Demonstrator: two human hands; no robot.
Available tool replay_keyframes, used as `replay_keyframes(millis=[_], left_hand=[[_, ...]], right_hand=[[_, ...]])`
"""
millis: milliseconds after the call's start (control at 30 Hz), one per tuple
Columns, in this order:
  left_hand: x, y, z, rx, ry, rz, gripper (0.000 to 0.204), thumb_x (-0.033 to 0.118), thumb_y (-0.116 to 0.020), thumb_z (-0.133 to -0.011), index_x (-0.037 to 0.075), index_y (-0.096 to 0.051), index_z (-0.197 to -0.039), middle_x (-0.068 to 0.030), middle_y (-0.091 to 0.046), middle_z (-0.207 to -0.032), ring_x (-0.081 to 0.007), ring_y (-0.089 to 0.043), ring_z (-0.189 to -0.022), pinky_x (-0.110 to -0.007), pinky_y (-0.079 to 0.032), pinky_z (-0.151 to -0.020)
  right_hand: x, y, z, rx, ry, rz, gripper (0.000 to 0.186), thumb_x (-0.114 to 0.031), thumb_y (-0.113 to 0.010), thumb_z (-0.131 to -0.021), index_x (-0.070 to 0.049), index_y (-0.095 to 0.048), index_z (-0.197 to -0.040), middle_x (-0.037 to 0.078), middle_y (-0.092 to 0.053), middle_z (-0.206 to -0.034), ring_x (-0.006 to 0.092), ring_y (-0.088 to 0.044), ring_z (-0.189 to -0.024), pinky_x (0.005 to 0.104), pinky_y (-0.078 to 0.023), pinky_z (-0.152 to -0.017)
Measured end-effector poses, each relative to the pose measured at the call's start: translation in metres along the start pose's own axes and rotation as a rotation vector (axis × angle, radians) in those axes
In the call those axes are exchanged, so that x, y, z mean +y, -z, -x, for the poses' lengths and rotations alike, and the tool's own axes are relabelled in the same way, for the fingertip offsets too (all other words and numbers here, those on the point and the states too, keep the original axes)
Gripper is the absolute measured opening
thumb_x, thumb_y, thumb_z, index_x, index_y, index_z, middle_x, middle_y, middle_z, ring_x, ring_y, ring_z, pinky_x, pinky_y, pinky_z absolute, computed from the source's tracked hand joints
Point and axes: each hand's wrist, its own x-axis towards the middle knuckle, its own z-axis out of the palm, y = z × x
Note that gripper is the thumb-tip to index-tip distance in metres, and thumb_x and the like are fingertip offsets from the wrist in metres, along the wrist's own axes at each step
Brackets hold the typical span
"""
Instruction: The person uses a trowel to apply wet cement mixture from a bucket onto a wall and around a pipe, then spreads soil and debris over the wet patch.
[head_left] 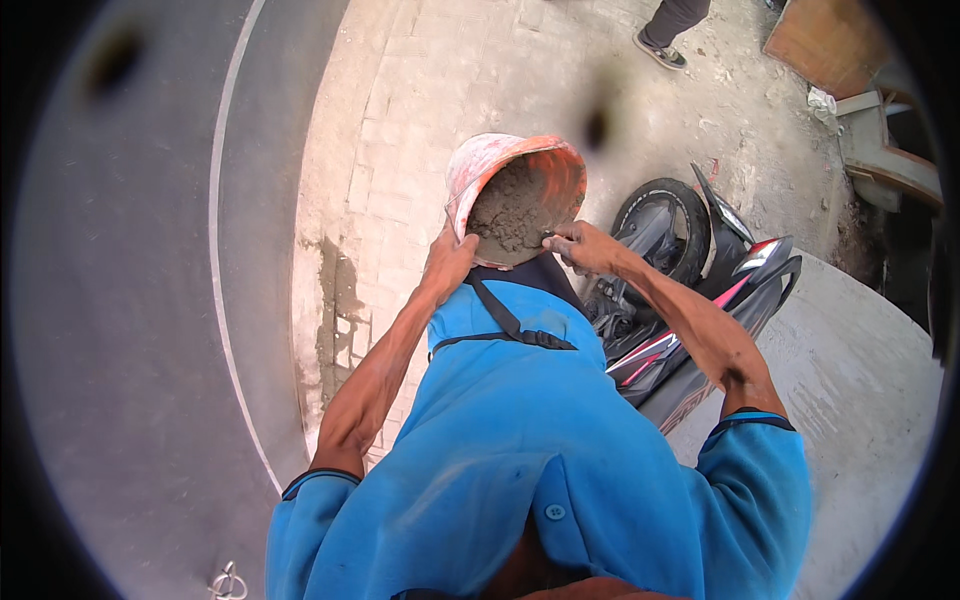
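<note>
An orange bucket [562,172], its outside smeared whitish, is held tilted in front of my waist with its mouth toward me. Wet grey mortar [512,208] lies inside it, lumpy on top. My left hand [450,258] is closed on the near left side of the rim. On the near right side, my right hand [584,246] is closed at the rim, its fingertips smudged grey and partly turned from view. What supports the bucket's underside is hidden.
A parked motorcycle [690,300] stands close by my right arm. Ahead on the pale ground is another person's shoe [660,50]. Wooden boards [830,45] and debris lie at the far right. To my left, paving [345,190] meets a dark road [130,300] with a white line.
</note>
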Motion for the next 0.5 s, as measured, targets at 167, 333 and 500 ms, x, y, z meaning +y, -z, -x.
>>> replay_keyframes(millis=[167, 333, 500], left_hand=[[0.06, 0.012, 0.02, -0.107, 0.171, 0.163, 0.057, 0.013, -0.046, -0.095, -0.003, -0.035, -0.148, -0.0217, -0.058, -0.134, -0.0299, -0.065, -0.115, -0.038, -0.056, -0.097], [0.068, 0.018, 0.001, -0.122, 0.181, 0.303, 0.049, 0.014, -0.044, -0.095, -0.007, -0.038, -0.139, -0.0226, -0.061, -0.121, -0.0273, -0.071, -0.1, -0.034, -0.065, -0.082], [0.103, 0.01, -0.026, -0.077, 0.225, 0.436, 0.04, 0.019, -0.041, -0.101, -0.014, -0.05, -0.121, -0.0249, -0.067, -0.108, -0.0287, -0.073, -0.093, -0.032, -0.067, -0.078]], right_hand=[[-0.02, -0.026, 0.001, -0.083, 0.054, -0.472, 0.036, -0.038, -0.057, -0.104, -0.007, -0.056, -0.086, -0.001, -0.047, -0.064, 0.0077, -0.041, -0.045, 0.0259, -0.03, -0.037], [-0.023, -0.029, -0.03, -0.475, 0.054, -1.496, 0.037, -0.034, -0.054, -0.106, 0.002, -0.057, -0.115, 0.002, -0.053, -0.071, 0.0031, -0.041, -0.043, 0.0181, -0.033, -0.033], [-0.038, 0.012, -0.034, -0.737, 0.181, -1.923, 0.04, -0.029, -0.041, -0.11, 0.008, -0.05, -0.123, 0.004, -0.052, -0.072, 0.0038, -0.047, -0.042, 0.017, -0.039, -0.031]])
